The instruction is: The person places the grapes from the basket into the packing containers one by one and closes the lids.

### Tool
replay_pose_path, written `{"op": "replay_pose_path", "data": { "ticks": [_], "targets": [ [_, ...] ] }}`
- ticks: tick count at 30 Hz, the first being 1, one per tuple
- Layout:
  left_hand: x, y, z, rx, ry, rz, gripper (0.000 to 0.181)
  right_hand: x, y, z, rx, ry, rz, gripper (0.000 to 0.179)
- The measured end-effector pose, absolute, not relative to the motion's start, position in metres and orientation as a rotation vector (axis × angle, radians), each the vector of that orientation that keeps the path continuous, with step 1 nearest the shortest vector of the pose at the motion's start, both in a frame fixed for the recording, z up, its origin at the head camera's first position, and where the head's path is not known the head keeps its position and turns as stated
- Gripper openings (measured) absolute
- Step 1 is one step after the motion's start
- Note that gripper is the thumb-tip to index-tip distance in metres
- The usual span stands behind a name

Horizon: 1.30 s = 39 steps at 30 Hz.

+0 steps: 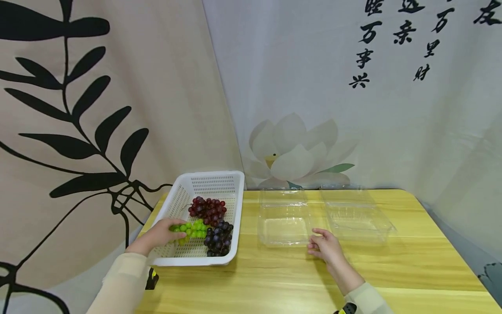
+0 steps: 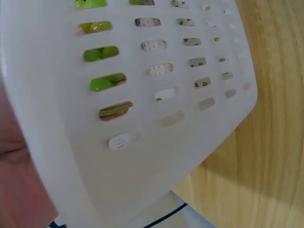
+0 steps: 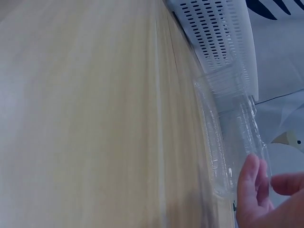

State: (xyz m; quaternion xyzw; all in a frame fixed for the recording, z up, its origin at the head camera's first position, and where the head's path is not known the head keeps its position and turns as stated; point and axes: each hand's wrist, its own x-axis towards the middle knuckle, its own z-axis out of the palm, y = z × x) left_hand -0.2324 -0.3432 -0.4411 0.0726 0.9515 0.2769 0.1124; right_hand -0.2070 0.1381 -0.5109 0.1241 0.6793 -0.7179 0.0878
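- Black brush characters stand on the pale curtain (image 1: 294,65), beyond and above the right hand (image 1: 328,249) and its fingers (image 1: 321,232).
- Leftmost column: "万事兴" (image 1: 364,58), below an unclear character.
- Next: "亲" (image 1: 404,32), likewise.
- Then "万里财" (image 1: 432,48).
- Farthest right of the fingers: "友" (image 1: 487,14).

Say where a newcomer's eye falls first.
Probably on the bright green grapes in the left grip, beside red grapes and dark grapes in the white basket at left on the table. Next come the black leaves printed on the left of the backdrop. The clear containers, right of the basket, stand out far less.
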Motion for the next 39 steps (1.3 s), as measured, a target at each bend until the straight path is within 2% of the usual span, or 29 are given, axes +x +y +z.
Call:
{"op": "replay_pose_path", "data": {
  "ticks": [12,25,39],
  "targets": [
    [-0.227,-0.339,-0.428,0.236,2.951,0.88,0.039,-0.206,0.138,-0.511,0.365,2.044,-2.133,0.042],
    [-0.229,-0.333,-0.416,0.241,3.043,1.078,0.042,-0.205,0.139,-0.511,0.359,2.043,-2.14,0.04],
    [-0.235,-0.305,-0.415,0.257,3.016,1.262,0.046,-0.204,0.139,-0.51,0.352,2.054,-2.125,0.04]
  ]
}}
